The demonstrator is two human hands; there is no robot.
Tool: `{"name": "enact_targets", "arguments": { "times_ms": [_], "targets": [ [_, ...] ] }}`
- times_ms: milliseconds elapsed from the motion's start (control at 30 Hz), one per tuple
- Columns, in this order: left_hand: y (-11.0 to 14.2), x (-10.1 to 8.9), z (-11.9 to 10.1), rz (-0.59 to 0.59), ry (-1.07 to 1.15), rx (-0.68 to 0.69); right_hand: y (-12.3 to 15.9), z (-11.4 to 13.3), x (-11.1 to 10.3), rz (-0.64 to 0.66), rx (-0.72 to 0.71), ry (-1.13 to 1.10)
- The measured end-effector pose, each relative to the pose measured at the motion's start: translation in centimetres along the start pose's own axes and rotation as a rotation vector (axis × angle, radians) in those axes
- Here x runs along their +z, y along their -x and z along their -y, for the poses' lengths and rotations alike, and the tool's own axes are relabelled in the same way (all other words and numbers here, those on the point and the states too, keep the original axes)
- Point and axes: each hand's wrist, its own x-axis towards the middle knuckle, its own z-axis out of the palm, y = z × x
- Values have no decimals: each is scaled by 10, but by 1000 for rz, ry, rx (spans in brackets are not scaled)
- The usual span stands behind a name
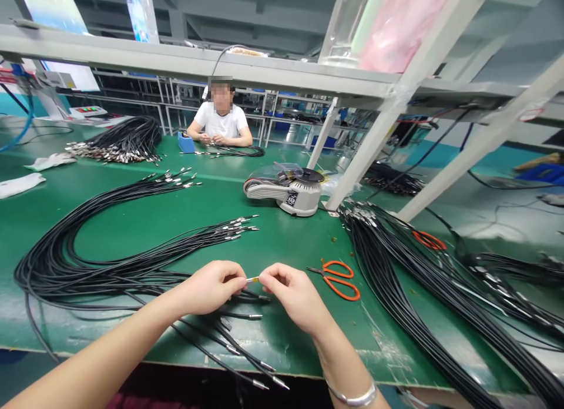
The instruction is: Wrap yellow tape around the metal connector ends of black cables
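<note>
One left hand (214, 287) and one right hand (291, 292) pinch a slim silver-and-yellow cylindrical piece (252, 279) over the green tabletop (286, 240), ends hidden in their grip, thin black cables (57, 250) partly covered by left forearm (118, 350).

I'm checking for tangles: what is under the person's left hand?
Black cables show on both sides of the left hand, over the green tabletop; whatever lies directly beneath is covered.

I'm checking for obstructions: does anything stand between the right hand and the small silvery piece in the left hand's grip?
Nothing visible does: the right hand is closed at the yellow end of the silvery piece the left hand pinches. Black cables and orange-handled scissors lie on the table, not between them.
</note>
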Motion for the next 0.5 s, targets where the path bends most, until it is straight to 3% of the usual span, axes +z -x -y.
{"name": "enact_targets", "arguments": {
  "times_ms": [133,367,500],
  "targets": [
    [1,3,-1,20,35,20,3,-1,4,-50,8,-17],
    [2,14,-1,-85,269,-61,7,-2,13,-119,3,-66],
    [1,14,-3,-67,178,-41,9,-3,15,-82,2,-59]
  ]
}}
